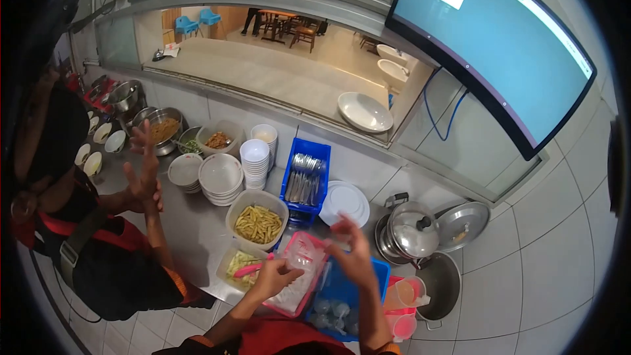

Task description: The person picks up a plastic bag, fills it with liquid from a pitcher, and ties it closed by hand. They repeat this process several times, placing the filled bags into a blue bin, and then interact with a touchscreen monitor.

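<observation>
My left hand [277, 279] pinches a small clear plastic bag [302, 254] above a pink tray [291, 307] that holds a stack of whitish clear plastic. Raised over the blue basin [379, 276], my right hand [355, 258] has its fingers apart and holds nothing; its fingertips are blurred. Several clear bundles, apparently small knotted bags [332, 313], lie in the basin. Left of the pink tray, a container of pale chopped vegetable [238, 265] has pink tongs [250, 268] in it. Behind it stands a tub of yellowish-green cut pieces [257, 225].
At left stands a co-worker with raised hands [143, 181]. Bowl stacks [220, 176], a blue cutlery box [306, 174] and a white lid [345, 204] line the back. Lidded pots [413, 229] and pink jugs [402, 296] are at right. A monitor [496, 39] overhangs the hatch.
</observation>
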`<state>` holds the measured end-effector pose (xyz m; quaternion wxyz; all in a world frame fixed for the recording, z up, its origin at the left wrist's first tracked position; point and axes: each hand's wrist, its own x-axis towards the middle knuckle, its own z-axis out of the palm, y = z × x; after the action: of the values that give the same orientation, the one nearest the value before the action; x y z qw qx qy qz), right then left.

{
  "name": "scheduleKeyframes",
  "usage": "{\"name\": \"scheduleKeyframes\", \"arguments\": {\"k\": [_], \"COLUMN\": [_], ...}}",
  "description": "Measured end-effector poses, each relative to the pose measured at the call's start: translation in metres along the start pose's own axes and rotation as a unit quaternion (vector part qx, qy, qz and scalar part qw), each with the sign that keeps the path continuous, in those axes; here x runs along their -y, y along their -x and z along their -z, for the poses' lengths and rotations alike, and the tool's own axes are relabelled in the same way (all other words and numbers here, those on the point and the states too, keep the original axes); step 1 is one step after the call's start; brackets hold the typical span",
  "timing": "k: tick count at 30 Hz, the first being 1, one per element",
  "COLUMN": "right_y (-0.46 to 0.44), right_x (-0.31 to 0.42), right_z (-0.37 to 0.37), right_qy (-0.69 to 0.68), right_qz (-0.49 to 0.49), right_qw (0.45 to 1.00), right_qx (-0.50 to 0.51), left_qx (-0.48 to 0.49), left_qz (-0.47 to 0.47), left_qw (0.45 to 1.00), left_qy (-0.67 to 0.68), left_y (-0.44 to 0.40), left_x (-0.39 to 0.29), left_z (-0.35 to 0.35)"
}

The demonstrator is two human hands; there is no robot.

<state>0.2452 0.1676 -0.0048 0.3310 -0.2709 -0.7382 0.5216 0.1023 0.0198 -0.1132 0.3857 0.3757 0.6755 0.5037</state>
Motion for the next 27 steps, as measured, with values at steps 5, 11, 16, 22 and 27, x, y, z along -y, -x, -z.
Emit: {"name": "scheduleKeyframes", "arguments": {"k": [5, 11, 16, 22, 27], "right_y": [-0.015, 0.000, 0.047, 0.076, 0.072], "right_x": [0.117, 0.063, -0.019, -0.051, -0.054], "right_z": [0.029, 0.025, 0.001, -0.018, -0.013], "right_qy": [-0.260, -0.076, 0.088, 0.157, 0.122], "right_qz": [0.053, -0.057, -0.093, -0.095, -0.121], "right_qw": [0.954, 0.977, 0.971, 0.967, 0.970], "right_qx": [0.142, 0.193, 0.203, 0.175, 0.170], "left_qx": [0.046, 0.033, -0.012, -0.025, -0.011], "left_qz": [0.026, -0.008, 0.004, 0.004, 0.003], "left_qw": [0.989, 0.989, 0.987, 0.987, 0.988], "left_qy": [0.140, 0.145, 0.163, 0.158, 0.155], "left_y": [0.008, 0.011, 0.011, 0.008, 0.008], "left_x": [-0.010, 0.002, 0.021, 0.011, 0.005], "left_z": [-0.007, -0.011, -0.014, -0.019, -0.019]}}
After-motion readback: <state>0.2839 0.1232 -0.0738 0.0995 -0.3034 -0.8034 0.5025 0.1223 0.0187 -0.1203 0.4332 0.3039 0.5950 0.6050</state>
